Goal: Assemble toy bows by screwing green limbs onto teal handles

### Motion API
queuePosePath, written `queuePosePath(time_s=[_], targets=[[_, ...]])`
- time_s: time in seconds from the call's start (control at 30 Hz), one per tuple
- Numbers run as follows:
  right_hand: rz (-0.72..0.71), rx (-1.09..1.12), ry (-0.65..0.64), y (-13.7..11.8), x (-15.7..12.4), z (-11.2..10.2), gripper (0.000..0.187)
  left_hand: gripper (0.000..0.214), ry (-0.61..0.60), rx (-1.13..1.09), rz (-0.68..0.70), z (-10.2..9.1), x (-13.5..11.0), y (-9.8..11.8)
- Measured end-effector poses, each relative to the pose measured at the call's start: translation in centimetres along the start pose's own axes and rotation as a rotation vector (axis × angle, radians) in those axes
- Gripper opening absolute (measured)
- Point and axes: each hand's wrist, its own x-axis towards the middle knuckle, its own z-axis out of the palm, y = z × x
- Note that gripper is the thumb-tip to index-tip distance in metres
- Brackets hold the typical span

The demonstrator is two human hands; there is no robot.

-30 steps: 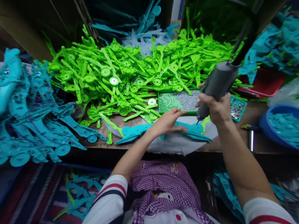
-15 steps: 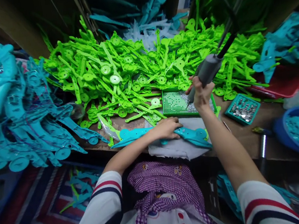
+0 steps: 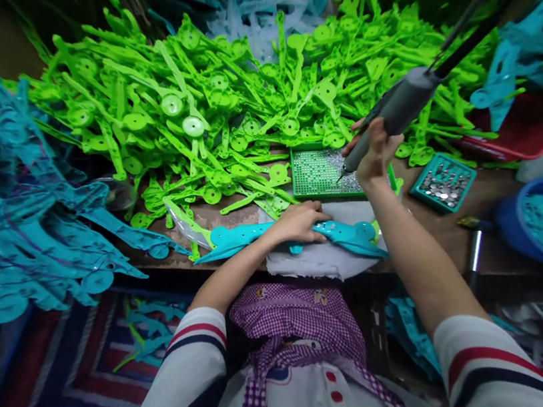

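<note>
Right grip [image 3: 371,149] clenching grey cylindrical screwdriver [image 3: 411,98], left grip [image 3: 300,223] holding turquoise plastic part [image 3: 236,237]; likely collecting silver screws [image 3: 352,185], one o'clock, steady lift needed next.

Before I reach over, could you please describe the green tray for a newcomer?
Find the big heap of lime-green parts on the bench. In front of it, where the grey screwdriver in the right hand points, lies the green tray. It is larger and greener than the teal box to its right.
</note>
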Motion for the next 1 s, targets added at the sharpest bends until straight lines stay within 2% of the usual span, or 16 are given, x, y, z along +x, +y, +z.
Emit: queuePosePath(time_s=[0.3,0.47,0.63,0.77,0.87,1.0], targets=[[0.005,0.047,-0.006,0.4,-0.8,0.7,0.057,0.055,-0.012,0.005,0.006,0.0,0.1,-0.1],[-0.02,-0.015,-0.036,1.9,-0.5,0.4,0.057,0.056,-0.017,0.005,0.01,0.0,0.1,-0.2],[0.029,0.05,-0.049,2.3,-0.5,0.0,0.056,0.054,-0.016,0.008,0.015,0.0,0.1,-0.2],[0.063,0.065,0.018,1.6,-0.8,0.3,0.056,0.055,-0.018,0.015,0.016,-0.1,0.1,-0.1],[0.079,0.041,0.003,0.5,-0.7,0.6,0.059,0.055,-0.027,0.019,0.004,-0.1,0.0,-0.1],[0.001,0.086,0.052,-2.3,-0.2,-0.6,0.06,0.057,-0.024,0.008,0.001,-0.1,-0.1,-0.1]])
